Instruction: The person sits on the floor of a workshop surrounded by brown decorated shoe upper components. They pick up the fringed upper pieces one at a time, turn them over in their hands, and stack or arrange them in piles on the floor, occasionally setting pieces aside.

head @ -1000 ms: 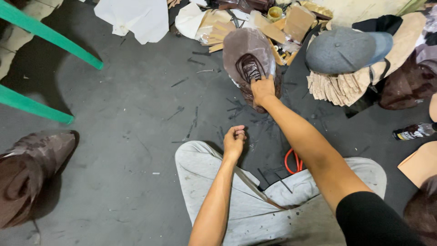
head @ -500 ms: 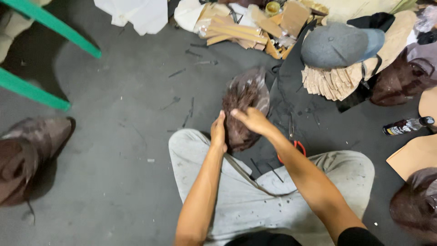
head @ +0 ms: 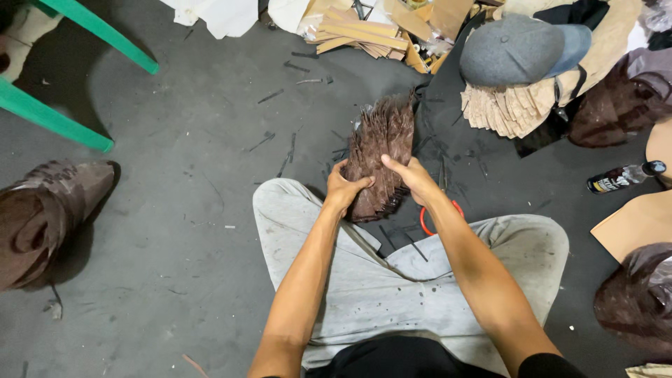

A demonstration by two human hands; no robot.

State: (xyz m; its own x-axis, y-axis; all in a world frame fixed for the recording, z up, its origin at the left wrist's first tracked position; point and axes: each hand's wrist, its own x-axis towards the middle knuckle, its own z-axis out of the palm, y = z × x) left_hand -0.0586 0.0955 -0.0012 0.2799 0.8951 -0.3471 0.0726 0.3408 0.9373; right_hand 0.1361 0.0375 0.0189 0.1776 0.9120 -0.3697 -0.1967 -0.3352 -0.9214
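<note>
Left hand: closed around the left edge of the stack of dark brown cut pieces, thumb on top, fingers curled under.
Right hand: lies over the stack's lower right side, fingers pressing down on the top layers; it grips the same bundle.
Stack position: held just above the person's lap, over the light grey trousers, its far end fanned out towards the floor clutter.
Stack condition: thin, shaped layers, leather-like, splayed at the top like a fan, tighter where the hands clamp them.
Nearby: an orange ring-shaped handle shows beneath the right wrist; a grey cap rests on tan cut pieces to the right; a small dark bottle lies farther right.
Left side: a brown bagged bundle sits on the grey floor near green chair legs.
Risk: the fanned upper end looks loose, so a slack or uneven grip could probably let layers slide out and scatter among the scraps.
Second risk: tilting the bundle forward might shift the order of the layers, since only the lower end is pinched.
</note>
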